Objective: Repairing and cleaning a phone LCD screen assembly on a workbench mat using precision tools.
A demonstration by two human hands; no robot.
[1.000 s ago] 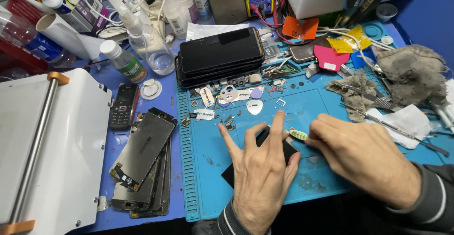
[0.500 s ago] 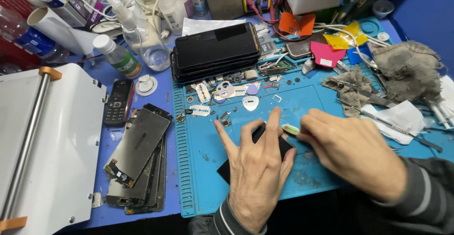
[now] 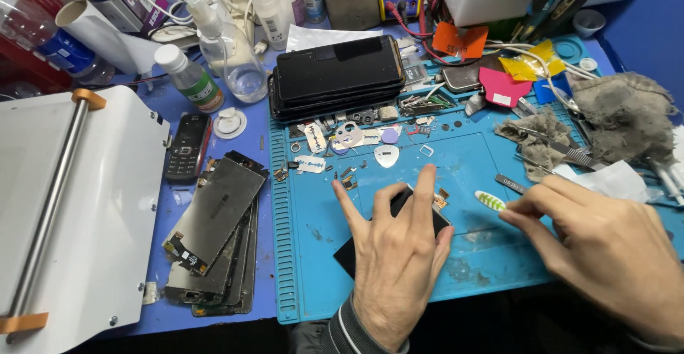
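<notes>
Head view, left hand: the left hand (image 3: 395, 265) lay flat with fingers spread apart on a small black phone (image 3: 399, 215), pinning it to the blue mat (image 3: 313, 254), probably so it wouldn't slide. Pressing down, not gripping.

Head view, right hand: the right hand (image 3: 605, 250) was pinched together on a toothbrush (image 3: 490, 200); only its white-and-green bristle head stuck out, aimed at the phone's upper right corner, just beside it, which looked like a scrubbing hold.

Head view, phone: mid-mat, mostly hidden under the left palm, angled diagonally.

Head view, mat clutter: razor blades, picks and tiny screws (image 3: 335, 140) sat above the phone, likely kept within reach.

Head view, back of desk: a stack of black screens (image 3: 335, 76) on the mat's top edge.

Head view, left of mat: a pile of bare display panels (image 3: 214, 233), a small keypad phone (image 3: 187, 146), and a white machine (image 3: 78, 204).

Head view, right: grey rags (image 3: 620, 115) by the tools.
</notes>
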